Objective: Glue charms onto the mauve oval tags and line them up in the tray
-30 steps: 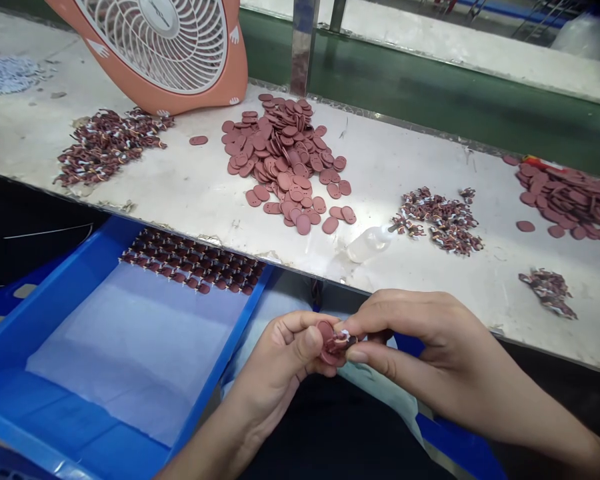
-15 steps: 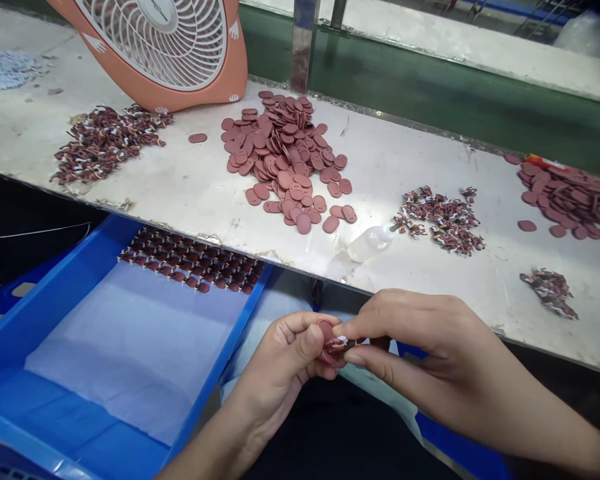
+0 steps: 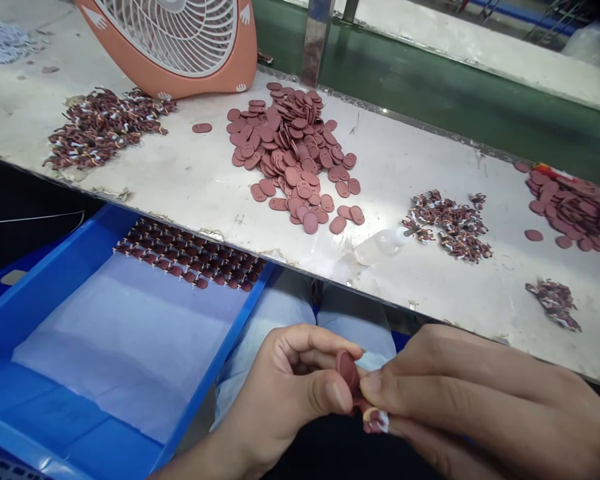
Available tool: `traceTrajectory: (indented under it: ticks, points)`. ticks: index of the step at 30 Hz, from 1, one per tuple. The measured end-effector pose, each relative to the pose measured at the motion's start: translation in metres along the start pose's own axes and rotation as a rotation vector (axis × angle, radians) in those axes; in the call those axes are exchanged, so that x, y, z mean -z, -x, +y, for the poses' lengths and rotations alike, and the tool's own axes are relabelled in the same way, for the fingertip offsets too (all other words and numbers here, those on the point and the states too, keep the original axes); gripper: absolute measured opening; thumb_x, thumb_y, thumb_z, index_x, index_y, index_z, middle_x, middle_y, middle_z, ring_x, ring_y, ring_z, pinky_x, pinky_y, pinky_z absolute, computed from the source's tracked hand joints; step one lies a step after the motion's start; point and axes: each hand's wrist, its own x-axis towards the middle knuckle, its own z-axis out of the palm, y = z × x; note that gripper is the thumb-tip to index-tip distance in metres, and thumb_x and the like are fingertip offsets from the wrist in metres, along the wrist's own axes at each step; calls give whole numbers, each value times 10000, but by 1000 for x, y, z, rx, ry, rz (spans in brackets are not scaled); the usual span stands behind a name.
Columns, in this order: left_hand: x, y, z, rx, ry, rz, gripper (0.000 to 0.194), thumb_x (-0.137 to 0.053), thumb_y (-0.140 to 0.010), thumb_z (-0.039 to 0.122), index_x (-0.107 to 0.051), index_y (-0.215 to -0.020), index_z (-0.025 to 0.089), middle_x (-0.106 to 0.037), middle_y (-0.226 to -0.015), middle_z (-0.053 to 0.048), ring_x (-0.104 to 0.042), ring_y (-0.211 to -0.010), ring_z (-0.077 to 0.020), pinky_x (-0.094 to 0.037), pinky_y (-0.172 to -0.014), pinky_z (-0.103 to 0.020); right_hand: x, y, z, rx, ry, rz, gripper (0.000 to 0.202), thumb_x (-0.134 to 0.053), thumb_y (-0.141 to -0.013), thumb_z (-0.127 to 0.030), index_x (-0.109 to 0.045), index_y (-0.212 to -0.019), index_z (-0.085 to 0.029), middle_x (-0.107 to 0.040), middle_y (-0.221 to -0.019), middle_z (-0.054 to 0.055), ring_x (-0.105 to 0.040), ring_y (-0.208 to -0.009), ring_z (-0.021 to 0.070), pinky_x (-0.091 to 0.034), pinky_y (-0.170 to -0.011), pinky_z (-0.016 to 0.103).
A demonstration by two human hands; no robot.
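Note:
Close to my body, at the bottom of the head view, my left hand (image 3: 300, 387) pinches a reddish-brown oval disc (image 3: 347, 370) between thumb and fingers. My right hand (image 3: 460, 393) presses up against it from the right. Its thumb and fingers are closed on a small brown-and-white figure (image 3: 375, 420), which sits at the lower edge of the disc. Fingers cover part of the join between them. A clear squeeze bottle (image 3: 380, 247) lies on its side on the worktable (image 3: 190, 180), its dark tip touching a pile of small figures (image 3: 450, 227).
A heap of oval discs (image 3: 295, 153) covers the table's middle. More discs (image 3: 575, 210) lie far right, and more figures (image 3: 105, 127) at left by an orange fan (image 3: 205, 83). A blue tray (image 3: 75, 250) at lower left holds rows of assembled pieces (image 3: 190, 257) on a white sheet.
Both hands have moved down and slightly right with the disc and figure. The disc has tilted more upright, and the figure now shows below it. The whole view has shifted slightly.

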Motion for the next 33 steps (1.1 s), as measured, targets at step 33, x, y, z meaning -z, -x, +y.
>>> traceTrajectory:
  ticks: [33]
  points:
    - [2, -17, -13, 32, 87, 61, 219, -847, -716, 347, -762, -789, 159, -650, -664, 6, -601, -591, -72, -510, -567, -156, 12, -18, 12, -83, 32, -168, 205, -631, -917, -120, -670, -1071, -250, -701, -904, -32, -654, -790, 74, -507, -716, 174]
